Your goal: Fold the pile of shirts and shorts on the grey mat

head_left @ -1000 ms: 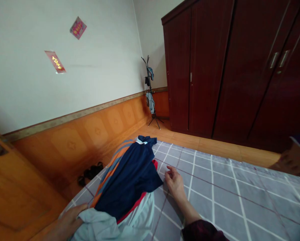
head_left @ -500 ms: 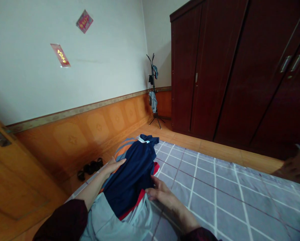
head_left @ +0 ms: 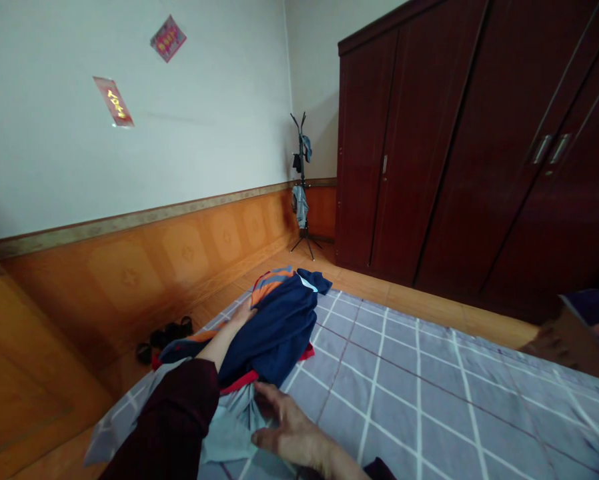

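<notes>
A navy garment (head_left: 274,330) with orange-and-grey striped parts (head_left: 269,283) and red edging lies bunched on the bed. My left hand (head_left: 242,317) reaches into it between the striped part and the navy cloth, which covers its fingers. Light grey-green fabric (head_left: 229,427) spreads below the red edge, nearer to me. My right hand (head_left: 294,430) is at the right side of this fabric, thumb and fingers apart, fingertips touching or just over its folds; contact is hard to judge.
The clothes lie on a bed with a grey checked sheet (head_left: 404,373). Dark shoes (head_left: 164,337) stand on the floor at left, near a wooden door (head_left: 34,373). A coat stand (head_left: 302,180) and a dark red wardrobe (head_left: 429,147) are behind. At right is a cardboard box (head_left: 579,333).
My left hand has gone further forward, and navy cloth now covers its fingers. The right hand has come down and left, away from the navy cloth. The view has turned slightly right.
</notes>
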Demonstrator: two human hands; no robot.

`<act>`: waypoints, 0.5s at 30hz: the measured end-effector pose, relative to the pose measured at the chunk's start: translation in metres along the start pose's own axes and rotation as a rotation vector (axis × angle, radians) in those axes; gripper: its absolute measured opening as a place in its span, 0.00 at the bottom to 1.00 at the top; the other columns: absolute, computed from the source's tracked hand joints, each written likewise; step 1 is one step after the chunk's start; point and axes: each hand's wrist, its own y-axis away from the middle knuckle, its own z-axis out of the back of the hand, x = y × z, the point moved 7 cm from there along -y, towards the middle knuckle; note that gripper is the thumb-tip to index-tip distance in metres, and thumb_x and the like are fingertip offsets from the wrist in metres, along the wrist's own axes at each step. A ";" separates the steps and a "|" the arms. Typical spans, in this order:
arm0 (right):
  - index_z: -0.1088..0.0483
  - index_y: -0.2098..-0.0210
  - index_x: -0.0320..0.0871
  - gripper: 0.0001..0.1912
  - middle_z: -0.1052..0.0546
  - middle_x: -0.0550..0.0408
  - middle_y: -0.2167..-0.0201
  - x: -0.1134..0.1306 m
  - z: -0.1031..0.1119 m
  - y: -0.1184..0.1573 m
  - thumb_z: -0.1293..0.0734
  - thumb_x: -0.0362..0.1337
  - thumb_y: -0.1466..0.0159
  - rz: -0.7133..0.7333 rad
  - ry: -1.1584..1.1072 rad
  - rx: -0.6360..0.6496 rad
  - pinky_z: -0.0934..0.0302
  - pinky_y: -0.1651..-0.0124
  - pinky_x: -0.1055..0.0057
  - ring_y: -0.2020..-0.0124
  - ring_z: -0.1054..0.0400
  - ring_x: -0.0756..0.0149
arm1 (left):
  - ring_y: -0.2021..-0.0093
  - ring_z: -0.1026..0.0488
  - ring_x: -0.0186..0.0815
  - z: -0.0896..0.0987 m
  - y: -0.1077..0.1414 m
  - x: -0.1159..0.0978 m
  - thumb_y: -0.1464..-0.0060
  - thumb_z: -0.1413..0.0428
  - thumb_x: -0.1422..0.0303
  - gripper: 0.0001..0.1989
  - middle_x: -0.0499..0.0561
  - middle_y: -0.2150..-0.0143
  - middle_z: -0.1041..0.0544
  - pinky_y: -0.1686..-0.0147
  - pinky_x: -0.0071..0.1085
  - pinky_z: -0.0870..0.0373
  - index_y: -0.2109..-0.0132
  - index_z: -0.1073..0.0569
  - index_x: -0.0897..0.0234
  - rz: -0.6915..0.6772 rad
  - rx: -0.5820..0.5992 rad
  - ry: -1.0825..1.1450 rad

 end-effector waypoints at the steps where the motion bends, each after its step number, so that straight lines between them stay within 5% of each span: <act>1: 0.37 0.40 0.44 0.39 0.31 0.47 0.44 0.000 0.002 -0.001 0.29 0.30 0.51 0.017 0.027 -0.045 0.44 0.44 0.59 0.45 0.37 0.54 | 0.43 0.33 0.48 0.001 0.005 0.010 0.52 0.41 0.69 0.25 0.58 0.47 0.25 0.42 0.43 0.38 0.46 0.30 0.69 0.018 -0.019 -0.014; 6: 0.27 0.52 0.41 0.25 0.25 0.51 0.59 -0.009 0.010 -0.012 0.31 0.34 0.50 0.054 0.021 -0.152 0.38 0.61 0.69 0.63 0.32 0.64 | 0.40 0.35 0.46 0.010 0.016 0.045 0.51 0.45 0.71 0.26 0.54 0.47 0.25 0.41 0.43 0.41 0.43 0.32 0.64 0.074 -0.104 -0.044; 10: 0.25 0.62 0.41 0.15 0.25 0.54 0.71 -0.016 0.039 -0.015 0.31 0.40 0.49 0.055 -0.022 -0.414 0.41 0.69 0.72 0.72 0.35 0.68 | 0.41 0.34 0.44 0.010 0.008 0.059 0.51 0.46 0.73 0.25 0.54 0.46 0.26 0.41 0.40 0.40 0.43 0.32 0.65 0.073 -0.134 -0.039; 15: 0.28 0.67 0.40 0.20 0.27 0.55 0.78 -0.015 0.068 -0.014 0.29 0.49 0.52 -0.016 -0.149 -0.657 0.48 0.79 0.74 0.83 0.42 0.72 | 0.41 0.34 0.42 0.009 0.001 0.071 0.49 0.47 0.74 0.23 0.54 0.46 0.26 0.41 0.38 0.41 0.44 0.31 0.65 0.078 -0.154 -0.043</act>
